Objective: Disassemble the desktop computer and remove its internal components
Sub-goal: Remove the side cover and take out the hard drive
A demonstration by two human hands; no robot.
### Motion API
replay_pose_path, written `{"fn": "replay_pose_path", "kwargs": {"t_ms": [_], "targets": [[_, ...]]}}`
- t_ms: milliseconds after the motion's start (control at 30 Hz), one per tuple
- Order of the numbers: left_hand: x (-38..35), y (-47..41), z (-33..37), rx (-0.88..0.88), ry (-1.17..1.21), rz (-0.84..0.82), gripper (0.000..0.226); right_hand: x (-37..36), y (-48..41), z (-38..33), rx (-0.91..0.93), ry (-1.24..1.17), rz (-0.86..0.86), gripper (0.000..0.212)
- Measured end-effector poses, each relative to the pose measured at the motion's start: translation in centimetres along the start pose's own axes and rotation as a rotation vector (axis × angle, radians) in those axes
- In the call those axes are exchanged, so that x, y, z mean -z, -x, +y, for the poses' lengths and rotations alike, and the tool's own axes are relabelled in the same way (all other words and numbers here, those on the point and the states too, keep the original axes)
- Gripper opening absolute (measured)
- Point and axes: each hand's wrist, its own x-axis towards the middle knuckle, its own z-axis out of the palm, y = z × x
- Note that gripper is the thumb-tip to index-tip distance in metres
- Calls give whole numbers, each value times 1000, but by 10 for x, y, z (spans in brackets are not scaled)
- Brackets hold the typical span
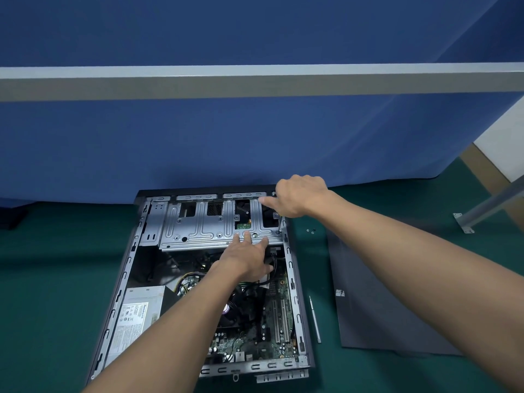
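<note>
Fingers, left hand (246, 258): straight and spread, with the tips pressed on the near edge of the silver stamped-steel drive cage (198, 222). They grip nothing.
Fingers, right hand (297, 198): curled, with the forefinger stretched out to the left. They are closed round what appears to be a thin-shafted screwdriver (281, 224). Its handle is hidden in the palm, and its shaft runs down to the cage's near right corner.

Item: black slim desktop computer case (309, 344), lying on its side with the lid off, on the green-covered desk (56, 279). Its far end is against a blue fabric partition (255, 137).
Cage: seated across the far end of the case.
Contents in place:
- Grey boxed power supply with white label (141, 310), near left.
- Green motherboard (272, 330), along the right.
- Black round cooler fan (241, 307), partly under the left forearm.

Loose on the desk:
- Dark grey flat side panel (382, 293), to the right of the case.
- Small screws (311, 231), just beyond the panel's far corner.
- Slim silver rod-like tool (315, 319), between case and panel.

Step in hand, as judged: undoing a fixing at the cage's right corner while the left hand steadies the cage. The internal parts look unremoved, so the task is at an early stage.

Next move calls for:
- Keep the tip square in the screw head.
- Lift the screw clear and set it with the others.
- Check for further fixings and attached cables before raising the cage.
</note>
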Motion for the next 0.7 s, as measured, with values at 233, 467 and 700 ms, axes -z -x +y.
{"fn": "replay_pose_path", "kwargs": {"t_ms": [233,467,700], "targets": [[0,-1,-1,2,4,-2,75,1,4,-1,39,-70,-32,7],[-1,-1,-1,-1,1,3,76,-3,4,-1,34,-13,54,22],[-1,-2,-1,1,0,-1,75,0,0,-1,4,-1,-19,43]]}}
